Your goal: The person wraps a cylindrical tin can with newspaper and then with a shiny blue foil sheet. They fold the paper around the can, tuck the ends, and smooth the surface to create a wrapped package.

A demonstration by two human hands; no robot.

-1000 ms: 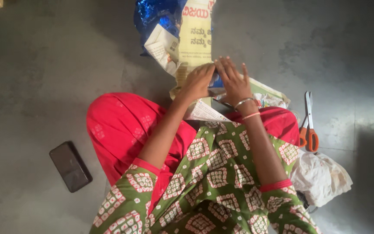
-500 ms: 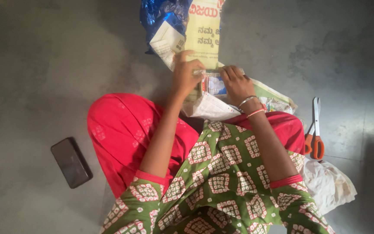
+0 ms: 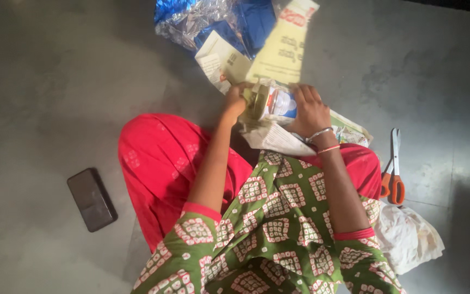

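Dark phone [image 3: 91, 198] lies flat on floor [image 3: 39, 81] at left. Left hand [image 3: 236, 102] pinches newspaper [image 3: 281, 54] around what seems a small bottle [image 3: 278, 103], blurred. Right hand [image 3: 310, 110] grips the bottle's other end. Orange-handled scissors [image 3: 393, 166] lie at right.

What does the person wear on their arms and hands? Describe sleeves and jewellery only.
Both arms are bare below short green sleeves printed with white and red diamond patterns and edged with a red band. The right sleeve and left sleeve match. The right wrist carries a silver bangle and a pink-red bangle. The left hand and right hand are gloveless.
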